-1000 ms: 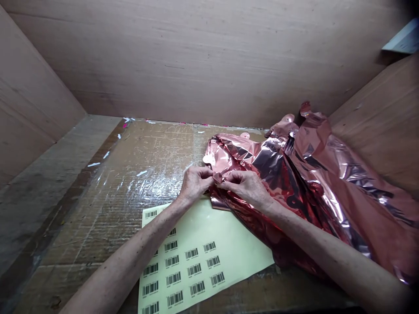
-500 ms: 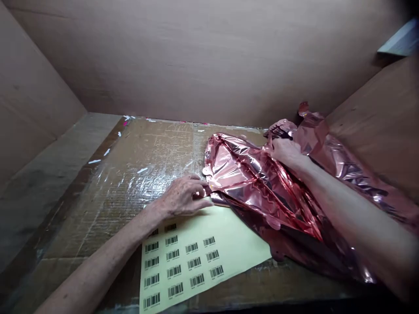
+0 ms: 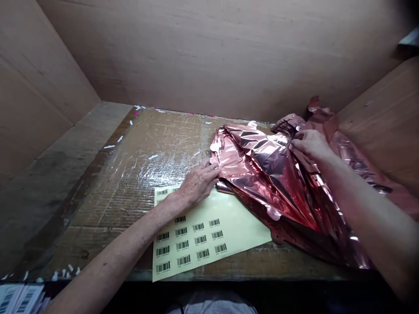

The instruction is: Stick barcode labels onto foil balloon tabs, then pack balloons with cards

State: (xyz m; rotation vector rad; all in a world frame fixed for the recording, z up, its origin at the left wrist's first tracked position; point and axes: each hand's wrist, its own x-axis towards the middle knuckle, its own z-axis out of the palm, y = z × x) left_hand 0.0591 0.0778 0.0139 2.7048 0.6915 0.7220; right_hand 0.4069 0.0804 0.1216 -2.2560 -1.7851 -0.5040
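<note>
Currently both hands are on the pink foil sheet [image 3: 262, 170], which lies crumpled across the right half of the tabletop [image 3: 131, 174], running from centre frame to the right edge.

Left hand [image 3: 198, 185]: centre of frame, palm down, fingers [image 3: 209, 168] stretched out nearly flat and pressing on the foil's left edge. Fingertips touch the foil; no closed grip visible, just holding it down. Heel of the hand sits over the top edge of the label sheet.

Right hand [image 3: 310, 144]: upper right of frame, fingers curled together, pinching a fold of foil near the top right of the pile. Foil bunches up right at the fingertips. Forearm lies across the foil toward the lower right corner.

Foil position: spread between the two hands, left edge under the left fingers, upper right part in the right fingers. Its lower left corner overlaps the label sheet. Far end piles against the right cardboard wall [image 3: 386, 113].

Label sheet [image 3: 209, 231]: pale yellow, rows of barcode stickers, lower centre, flat on the tabletop, near edge at the table's front edge.

Tabletop is brown cardboard covered in shiny clear tape. Cardboard walls on the left, back and right. More barcode labels [image 3: 19, 298] in the bottom left corner, below the table edge.
</note>
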